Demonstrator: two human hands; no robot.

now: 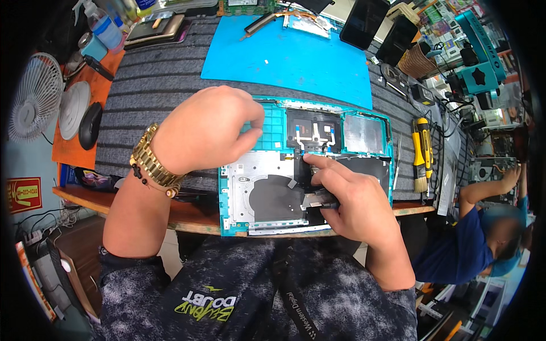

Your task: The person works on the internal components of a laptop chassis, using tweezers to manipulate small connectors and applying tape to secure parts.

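An opened teal laptop chassis lies in front of me at the table's near edge, its inner side up. My left hand hovers over its far left corner, fingers curled; anything inside them is hidden. My right hand rests over the middle. Its index finger reaches to the ribbon cable beside the black touchpad part. The thumb is apart from that finger, and a dark piece with a silver tab shows between them. Whether that piece belongs to the chassis I cannot tell.
Beyond the chassis lies a blue mat. Yellow-handled brushes lie to the right, near a teal microscope stand. A white fan and a black mouse are at left. Another person works at far right.
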